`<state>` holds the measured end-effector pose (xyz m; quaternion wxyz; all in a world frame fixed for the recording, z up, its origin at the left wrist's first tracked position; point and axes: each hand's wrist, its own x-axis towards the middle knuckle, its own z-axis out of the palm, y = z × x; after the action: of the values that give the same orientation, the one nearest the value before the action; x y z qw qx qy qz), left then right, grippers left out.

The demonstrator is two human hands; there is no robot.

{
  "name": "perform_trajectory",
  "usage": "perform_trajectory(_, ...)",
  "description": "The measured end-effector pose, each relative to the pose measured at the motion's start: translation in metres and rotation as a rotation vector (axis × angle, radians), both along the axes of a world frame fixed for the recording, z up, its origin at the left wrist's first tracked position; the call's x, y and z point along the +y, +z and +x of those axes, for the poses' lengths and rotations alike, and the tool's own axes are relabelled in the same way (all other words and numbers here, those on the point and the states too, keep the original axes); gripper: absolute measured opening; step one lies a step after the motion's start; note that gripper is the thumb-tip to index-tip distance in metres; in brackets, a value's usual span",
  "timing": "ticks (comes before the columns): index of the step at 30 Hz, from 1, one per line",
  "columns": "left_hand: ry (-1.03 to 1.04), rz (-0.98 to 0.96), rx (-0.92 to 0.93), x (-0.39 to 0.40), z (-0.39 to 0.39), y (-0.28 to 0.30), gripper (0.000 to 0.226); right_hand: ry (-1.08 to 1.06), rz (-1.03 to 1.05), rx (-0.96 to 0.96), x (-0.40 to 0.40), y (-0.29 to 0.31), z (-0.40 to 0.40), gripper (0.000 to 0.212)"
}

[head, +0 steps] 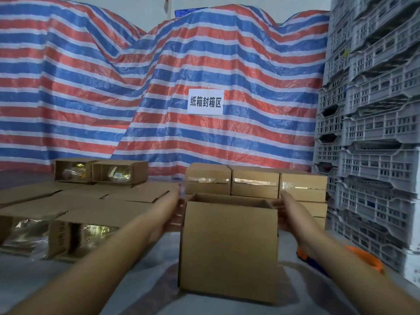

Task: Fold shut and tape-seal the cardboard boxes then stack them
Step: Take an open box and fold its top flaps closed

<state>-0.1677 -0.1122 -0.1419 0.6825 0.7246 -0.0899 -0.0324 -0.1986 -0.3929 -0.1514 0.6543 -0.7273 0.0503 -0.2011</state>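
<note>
The open-topped brown cardboard box (pixel 229 244) stands upright at lower centre of the frame, between both hands. The left hand (pixel 173 214) holds its left side and the right hand (pixel 284 212) its right, both near the top rim; motion blur hides the finger positions. Its interior is not visible. Tape-sealed brown cardboard boxes (pixel 254 184) sit directly behind it.

Striped tarp (pixel 91 87), white paper sign (pixel 205 101), grey stacked crates (pixel 375 110)

white sign (pixel 205 101) on tarp (pixel 91 87), "纸箱封箱区"
</note>
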Motion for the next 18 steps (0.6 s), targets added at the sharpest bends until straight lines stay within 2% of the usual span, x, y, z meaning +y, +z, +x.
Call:
perform_trajectory(2, -0.068, -0.274, 0.075, -0.009, -0.006, -0.025, 0.049, 0.059, 0.183, 0.041, 0.013, -0.030, -0.011, 0.059)
perform_trajectory(4, -0.071, -0.381, 0.128, -0.021, -0.008, -0.037, 0.043, 0.112, 0.322, 0.111, 0.025, -0.047, -0.018, 0.067)
perform_trajectory(6, -0.063, -0.358, 0.099, -0.030, -0.006, -0.036, 0.045, 0.171, 0.458, 0.141, 0.030, -0.045, -0.018, 0.071)
perform_trajectory(10, -0.104, -0.345, 0.051, -0.039, 0.003, -0.027, 0.056, 0.161, 0.548, 0.095, 0.021, -0.029, -0.007, 0.068)
perform_trajectory(12, -0.092, -0.357, 0.066, -0.048, 0.010, -0.034, 0.049, 0.136, 0.601, 0.149, 0.019, -0.031, -0.004, 0.062)
perform_trajectory(15, -0.069, -0.404, 0.025, -0.056, 0.022, -0.058, 0.028, 0.137, 0.637, 0.204, 0.018, -0.039, 0.000, 0.071)
perform_trajectory(18, -0.058, -0.428, 0.043, -0.054, 0.030, -0.064, 0.034, 0.107, 0.570, 0.172, 0.012, -0.042, 0.007, 0.074)
